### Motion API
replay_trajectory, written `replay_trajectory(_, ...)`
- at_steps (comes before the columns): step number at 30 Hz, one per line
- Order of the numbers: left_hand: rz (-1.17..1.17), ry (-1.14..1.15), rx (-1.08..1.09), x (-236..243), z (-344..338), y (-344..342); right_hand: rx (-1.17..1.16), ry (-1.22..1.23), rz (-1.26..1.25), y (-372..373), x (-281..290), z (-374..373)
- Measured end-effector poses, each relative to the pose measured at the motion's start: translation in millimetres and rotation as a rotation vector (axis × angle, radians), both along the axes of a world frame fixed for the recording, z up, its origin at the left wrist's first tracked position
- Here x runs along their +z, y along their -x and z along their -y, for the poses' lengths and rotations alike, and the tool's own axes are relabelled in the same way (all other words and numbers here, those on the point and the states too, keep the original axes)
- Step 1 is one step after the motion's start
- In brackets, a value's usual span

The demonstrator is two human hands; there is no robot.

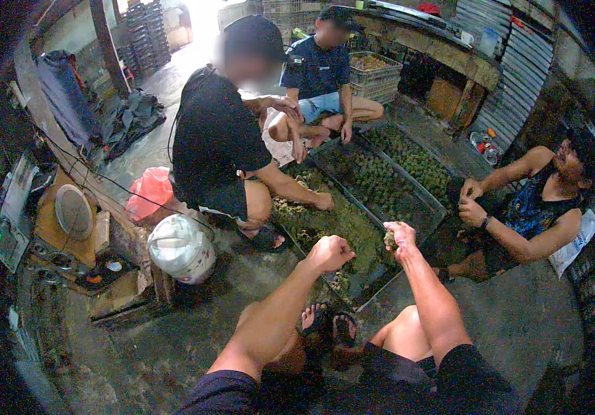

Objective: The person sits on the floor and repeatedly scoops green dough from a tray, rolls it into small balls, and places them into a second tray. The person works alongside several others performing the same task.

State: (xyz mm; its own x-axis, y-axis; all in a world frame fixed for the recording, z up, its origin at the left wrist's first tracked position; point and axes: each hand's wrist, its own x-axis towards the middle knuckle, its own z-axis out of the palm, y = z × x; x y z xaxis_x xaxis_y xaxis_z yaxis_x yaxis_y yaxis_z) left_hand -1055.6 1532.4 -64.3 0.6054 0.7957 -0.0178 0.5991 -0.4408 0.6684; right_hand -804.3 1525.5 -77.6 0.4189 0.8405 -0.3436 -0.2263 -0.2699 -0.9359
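Lump (389, 239), small and greenish, sits pinched in the person's right hand (403, 237), just right of the frame's centre, by the near end of a long tray (379, 288). To its left, the left hand (331, 254) is curled beside the tray's crumbly green material (361, 228); from where I stand, I cannot tell whether it grasps anything. Farther up, a co-worker's hand (323, 201) reaches over the same tray.

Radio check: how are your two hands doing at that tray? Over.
Right hand pinching a greenish lump; left hand curled, contents hidden. Both by the near tray, green clumps inside. Another person's hand farther up it.
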Motion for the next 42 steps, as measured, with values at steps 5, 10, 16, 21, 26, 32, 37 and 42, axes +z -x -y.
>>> replay_trajectory(5,0.009,-0.016,-0.016,1.7,-4.8,-2.9,0.089,0.042,-0.281,9.7,12.4,3.6)
replay_trajectory(10,-0.024,0.073,-0.010,5.7,-9.6,-9.4,0.100,-0.009,-0.332,8.5,14.6,4.1)
replay_trajectory(16,0.011,-0.036,-0.058,-6.5,-13.5,-12.8,0.085,0.062,-0.584,-2.7,1.2,-3.2)
replay_trajectory(21,-0.012,0.042,0.009,9.0,-5.3,-25.1,0.099,0.065,-0.476,-10.0,-11.7,-0.4)
replay_trajectory(26,-0.021,0.011,-0.031,-0.5,-7.5,-28.1,0.127,0.042,-0.354,-7.7,-13.2,1.9)
replay_trajectory(32,0.008,-0.015,-0.055,-2.3,-8.3,-32.7,0.107,0.116,-0.497,-8.6,13.6,12.5)
replay_trajectory(37,0.003,-0.014,-0.055,1.6,-7.4,-40.7,0.076,0.020,-0.482,-18.5,-1.9,11.1)
replay_trajectory(42,-0.024,-0.018,-0.028,-8.1,-5.9,-42.3,0.092,0.022,-0.411,-17.4,-12.6,9.7)
